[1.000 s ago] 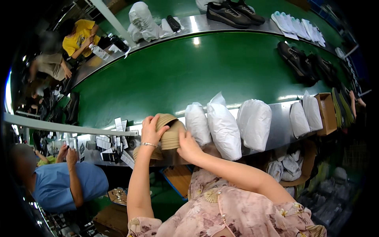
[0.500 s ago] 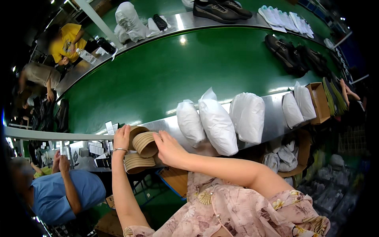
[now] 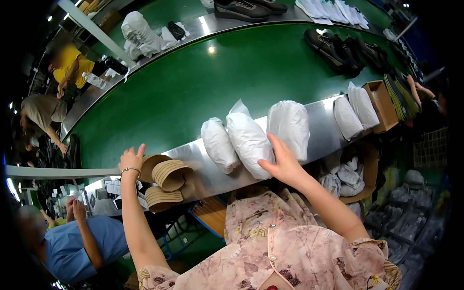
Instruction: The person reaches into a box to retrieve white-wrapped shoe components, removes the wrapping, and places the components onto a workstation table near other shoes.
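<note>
My left hand, fingers apart, is at the far left side of several curled brown cardboard strips, nested in stacks on the metal ledge. It holds nothing that I can see. My right hand is open, thumb and fingers spread, at the lower right side of a white paper-wrapped bundle. Its fingertips reach the gap before another wrapped bundle; whether they press on either cannot be made out. A third wrapped bundle lies to the left.
A green belt runs beyond the metal ledge, with dark shoes on it. At right stand two wrapped bundles and a cardboard box. A grey rail crosses at left, near a person in blue.
My right hand has left the cardboard strips and moved right to the wrapped bundles. My left hand has loosened from the strips and shifted slightly left. The view has shifted.
</note>
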Motion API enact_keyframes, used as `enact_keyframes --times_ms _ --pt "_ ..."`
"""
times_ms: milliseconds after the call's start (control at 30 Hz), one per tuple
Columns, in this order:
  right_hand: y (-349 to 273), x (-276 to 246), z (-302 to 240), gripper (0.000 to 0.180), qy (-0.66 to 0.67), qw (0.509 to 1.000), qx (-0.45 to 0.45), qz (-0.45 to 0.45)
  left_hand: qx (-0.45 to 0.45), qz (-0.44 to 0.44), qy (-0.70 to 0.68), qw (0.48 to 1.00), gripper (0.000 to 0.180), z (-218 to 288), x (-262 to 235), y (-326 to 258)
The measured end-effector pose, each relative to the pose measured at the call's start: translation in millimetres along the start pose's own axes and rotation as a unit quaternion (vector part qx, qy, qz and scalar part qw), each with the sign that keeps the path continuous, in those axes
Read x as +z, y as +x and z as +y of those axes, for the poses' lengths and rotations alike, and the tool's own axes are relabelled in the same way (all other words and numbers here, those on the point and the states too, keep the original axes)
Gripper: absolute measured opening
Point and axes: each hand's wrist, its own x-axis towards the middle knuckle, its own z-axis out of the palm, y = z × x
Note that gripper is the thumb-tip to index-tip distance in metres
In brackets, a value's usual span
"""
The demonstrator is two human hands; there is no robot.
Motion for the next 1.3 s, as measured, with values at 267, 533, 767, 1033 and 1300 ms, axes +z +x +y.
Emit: enact_keyframes --times_ms 267,533,767,1033,1300 --pt "60 40 26 0.099 0.038 0.989 0.106 -0.094 0.327 0.073 -0.125 0.934 0.049 157 95 -63" --pt "59 106 -18 0.104 0.013 0.990 0.108 -0.091 0.275 -0.053 -0.183 0.942 0.038 106 138 -92" --pt "28 7 -37 0.075 -0.087 0.991 -0.025 0.099 0.074 0.140 -0.452 0.878 0.028 143 54 -117" --pt "4 -27 84 0.093 -0.021 0.972 0.202 0.118 0.046 -0.116 -0.620 0.775 0.041 346 97 -103" --pt "-33 -41 100 0.086 0.176 0.956 0.193 0.131 -0.081 -0.363 -0.712 0.596 0.053 365 204 -64"
